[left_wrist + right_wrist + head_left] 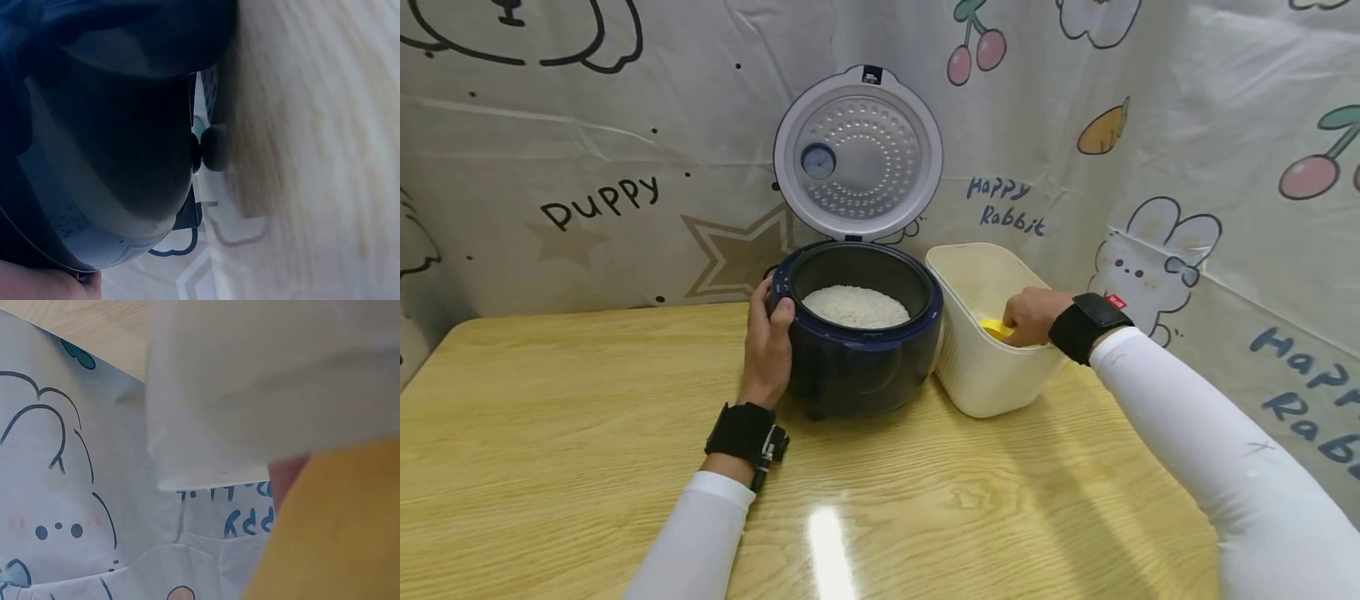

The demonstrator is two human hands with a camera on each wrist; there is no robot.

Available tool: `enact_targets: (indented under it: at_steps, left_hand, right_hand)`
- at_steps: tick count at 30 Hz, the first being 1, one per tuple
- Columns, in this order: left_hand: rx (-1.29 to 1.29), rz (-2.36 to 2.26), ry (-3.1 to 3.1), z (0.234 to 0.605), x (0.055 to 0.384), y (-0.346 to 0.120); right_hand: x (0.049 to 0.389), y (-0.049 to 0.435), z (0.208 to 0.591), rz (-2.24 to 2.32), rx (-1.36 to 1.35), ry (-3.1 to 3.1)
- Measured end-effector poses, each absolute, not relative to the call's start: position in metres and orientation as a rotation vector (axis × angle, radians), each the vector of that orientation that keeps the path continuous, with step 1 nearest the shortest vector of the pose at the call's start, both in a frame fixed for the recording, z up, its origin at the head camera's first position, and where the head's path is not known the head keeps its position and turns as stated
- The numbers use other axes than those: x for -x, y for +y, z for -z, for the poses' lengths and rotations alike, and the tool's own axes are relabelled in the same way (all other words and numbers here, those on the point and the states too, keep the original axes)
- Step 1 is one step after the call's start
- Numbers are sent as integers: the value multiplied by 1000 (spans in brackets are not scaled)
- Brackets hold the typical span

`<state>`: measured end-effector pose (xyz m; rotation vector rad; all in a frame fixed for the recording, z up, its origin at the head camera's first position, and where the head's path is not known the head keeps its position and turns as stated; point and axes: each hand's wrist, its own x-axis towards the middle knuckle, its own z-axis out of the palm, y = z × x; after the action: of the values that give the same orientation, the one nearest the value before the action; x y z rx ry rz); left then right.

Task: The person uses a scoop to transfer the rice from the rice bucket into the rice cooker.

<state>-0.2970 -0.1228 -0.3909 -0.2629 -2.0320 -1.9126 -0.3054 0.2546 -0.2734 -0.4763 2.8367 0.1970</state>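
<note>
In the head view my left hand (766,346) rests against the left side of a dark blue rice cooker (857,375), thumb near the rim. The cooker's lid (859,158) stands raised, and white rice (856,307) lies in the inner pot. My right hand (1033,317) reaches into a cream-coloured bin (992,383) and grips a yellow scoop (996,328). Only part of the scoop shows; the bin wall hides its lower part. The right wrist view has the yellow scoop (337,519) close up, beside the bin's pale wall (250,394).
Both cooker and bin stand side by side on a light wooden table (587,417). Behind them hangs a printed cloth (715,142) with cartoon figures, close to the raised lid.
</note>
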Motion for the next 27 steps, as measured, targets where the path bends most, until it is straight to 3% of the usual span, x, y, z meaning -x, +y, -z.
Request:
enact_targets:
  at_steps: [9,27]
  left_hand:
    - [271,1917,-2026,392,297,-124]
    - [275,1930,-2004,393,297,-122]
  right_hand:
    - [301,250,263,-244,428,2718]
    - [306,254,243,43,44,2410]
